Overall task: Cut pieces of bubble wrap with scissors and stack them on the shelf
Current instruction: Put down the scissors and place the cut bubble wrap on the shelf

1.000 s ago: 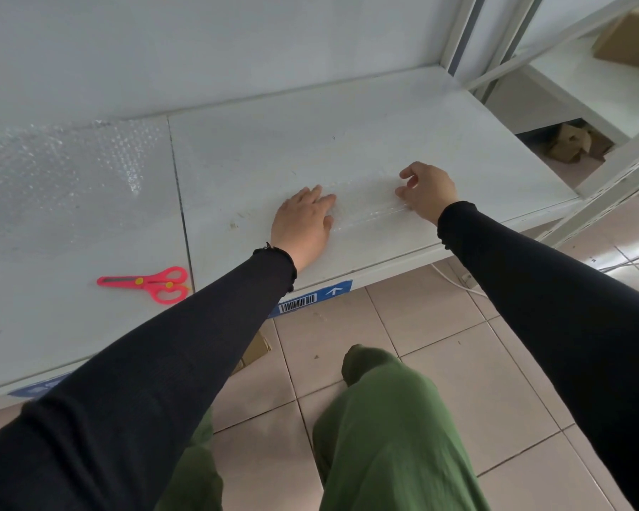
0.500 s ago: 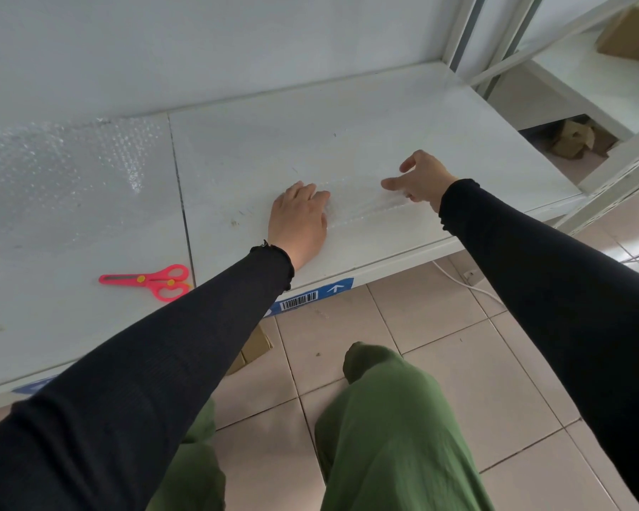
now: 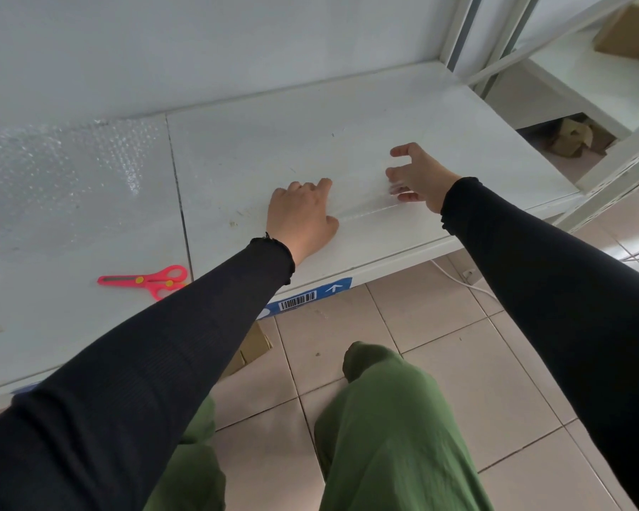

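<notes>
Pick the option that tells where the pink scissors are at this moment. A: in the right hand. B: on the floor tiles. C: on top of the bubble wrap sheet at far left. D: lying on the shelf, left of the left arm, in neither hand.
D: the pink scissors lie flat on the white shelf, apart from the left hand and the right hand.

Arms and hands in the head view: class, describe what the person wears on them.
Both arms are covered to the wrist by long black ribbed sleeves with slightly frilled cuffs. The left hand and right hand are bare: no gloves, and no rings or watch can be seen.
</notes>
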The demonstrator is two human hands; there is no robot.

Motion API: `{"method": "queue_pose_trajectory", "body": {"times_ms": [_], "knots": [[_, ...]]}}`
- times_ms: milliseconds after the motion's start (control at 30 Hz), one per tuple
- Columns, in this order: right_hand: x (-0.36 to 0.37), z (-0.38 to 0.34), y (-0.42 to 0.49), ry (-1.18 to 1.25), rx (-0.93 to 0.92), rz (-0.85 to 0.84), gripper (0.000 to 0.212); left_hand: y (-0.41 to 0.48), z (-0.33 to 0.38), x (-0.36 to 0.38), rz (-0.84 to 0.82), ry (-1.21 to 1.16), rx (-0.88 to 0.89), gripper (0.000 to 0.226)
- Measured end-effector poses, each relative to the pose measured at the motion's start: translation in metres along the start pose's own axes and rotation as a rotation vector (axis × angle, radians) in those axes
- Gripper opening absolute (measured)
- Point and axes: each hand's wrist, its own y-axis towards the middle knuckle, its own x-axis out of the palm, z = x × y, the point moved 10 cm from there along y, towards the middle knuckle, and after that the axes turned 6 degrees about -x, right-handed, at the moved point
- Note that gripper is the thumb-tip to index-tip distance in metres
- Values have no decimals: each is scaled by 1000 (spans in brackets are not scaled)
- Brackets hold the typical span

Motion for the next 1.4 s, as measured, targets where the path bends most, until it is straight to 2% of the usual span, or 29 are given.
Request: {"method": "queue_pose_trajectory", "body": {"times_ms": [133, 233, 367, 500, 633, 767, 1067, 1400], "knots": [[-2, 3, 2, 27, -21, 25, 45, -5, 0, -4, 68, 69, 40, 40], [-4, 3, 5, -5, -82, 34, 50, -6, -2, -13, 171, -43, 48, 33], [-7, 3, 3, -41, -157, 75, 40, -8, -6, -26, 263, -242, 13, 29], [-9, 3, 1, -81, -204, 123, 37, -10, 4, -27, 315, -241, 128, 29], [-13, 1, 0, -137, -247, 165, 37, -6, 2, -8, 191, -299, 103, 41], [-15, 4, 1, -181, -242, 166, 39, -6, -4, 13, 79, -279, 63, 43], [-7, -4, 0, -572, -319, 171, 37, -6, -2, 16, 53, -202, 98, 46], [-1, -8, -2, -649, -354, 183, 36, -8, -3, 16, 26, -213, 89, 43]]}}
